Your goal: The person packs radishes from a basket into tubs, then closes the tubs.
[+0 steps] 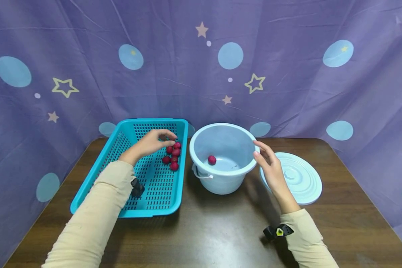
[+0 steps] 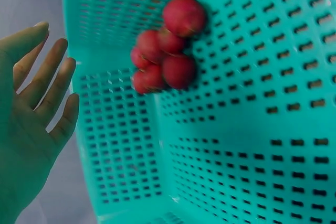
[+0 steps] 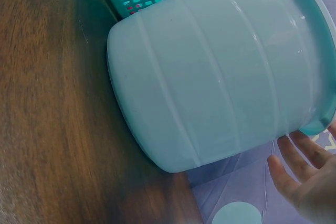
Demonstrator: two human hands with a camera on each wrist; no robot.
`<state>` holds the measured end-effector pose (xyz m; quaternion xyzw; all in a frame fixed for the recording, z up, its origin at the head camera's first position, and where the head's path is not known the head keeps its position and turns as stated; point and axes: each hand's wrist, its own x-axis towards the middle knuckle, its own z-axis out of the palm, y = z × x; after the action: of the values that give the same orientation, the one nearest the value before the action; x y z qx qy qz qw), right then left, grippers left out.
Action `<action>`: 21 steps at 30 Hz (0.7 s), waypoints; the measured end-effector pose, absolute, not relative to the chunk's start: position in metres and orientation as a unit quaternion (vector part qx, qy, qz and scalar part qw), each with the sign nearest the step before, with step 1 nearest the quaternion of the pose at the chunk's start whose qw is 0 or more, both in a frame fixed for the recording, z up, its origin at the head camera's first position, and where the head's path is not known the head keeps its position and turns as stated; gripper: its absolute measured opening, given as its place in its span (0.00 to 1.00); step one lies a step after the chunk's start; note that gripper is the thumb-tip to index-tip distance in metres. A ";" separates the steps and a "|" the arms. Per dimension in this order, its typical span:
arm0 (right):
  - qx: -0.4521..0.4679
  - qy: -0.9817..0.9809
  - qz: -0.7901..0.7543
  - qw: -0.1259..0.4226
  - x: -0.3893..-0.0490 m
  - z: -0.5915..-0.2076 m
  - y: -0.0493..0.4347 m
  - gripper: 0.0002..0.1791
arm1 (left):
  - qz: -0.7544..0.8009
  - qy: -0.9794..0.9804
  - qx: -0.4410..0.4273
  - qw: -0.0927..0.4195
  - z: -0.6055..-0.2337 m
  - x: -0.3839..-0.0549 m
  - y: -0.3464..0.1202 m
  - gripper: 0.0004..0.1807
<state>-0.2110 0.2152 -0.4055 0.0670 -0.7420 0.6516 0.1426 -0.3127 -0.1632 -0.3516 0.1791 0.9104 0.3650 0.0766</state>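
Above the far right part of a turquoise perforated basket (image 1: 182, 178), my left hand (image 1: 154, 142) hovers with fingers spread and nothing in them. Several small, round, dark-red fruits (image 1: 175, 152) cluster below its fingertips; the left wrist view shows them bunched (image 2: 178, 71) on the basket floor, apart from the hand. My right hand (image 1: 270, 163) rests its fingertips and thumb at the right rim of a pale blue bucket (image 1: 222, 185). In the right wrist view its loosely bent fingers (image 3: 296, 163) lie beside the bucket's outer wall. One red fruit (image 1: 212, 160) sits inside the bucket.
A round pale blue lid (image 1: 301, 178) lies on the brown wooden table (image 1: 207, 230), right of the bucket and partly behind my right hand. The bucket's handle (image 1: 202, 175) hangs down at its front left. A purple curtain (image 1: 174, 74) with stars closes off the back.
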 end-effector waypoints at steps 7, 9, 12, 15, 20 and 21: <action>0.067 -0.745 0.648 0.143 -0.212 -0.407 0.216 0.23 | 0.359 0.913 0.156 0.112 -0.368 -0.320 -0.173 0.17; 0.067 -0.745 0.648 0.144 -0.212 -0.407 0.216 0.23 | 0.357 0.913 0.152 0.130 -0.372 -0.321 -0.175 0.18; 0.068 -0.741 0.652 0.145 -0.213 -0.407 0.216 0.23 | 0.345 0.915 0.149 0.150 -0.377 -0.321 -0.179 0.19; 0.068 -0.741 0.652 0.146 -0.212 -0.406 0.216 0.23 | 0.329 0.918 0.144 0.168 -0.381 -0.320 -0.182 0.21; 0.064 -0.743 0.650 0.148 -0.211 -0.405 0.215 0.22 | 0.313 0.917 0.141 0.201 -0.388 -0.319 -0.183 0.24; 0.064 -0.742 0.651 0.148 -0.211 -0.405 0.214 0.22 | 0.312 0.916 0.143 0.207 -0.389 -0.319 -0.183 0.24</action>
<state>-0.2113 0.2143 -0.4053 0.0641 -0.7417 0.6510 0.1480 -0.3185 -0.1832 -0.3887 0.1434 0.9161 0.3118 0.2074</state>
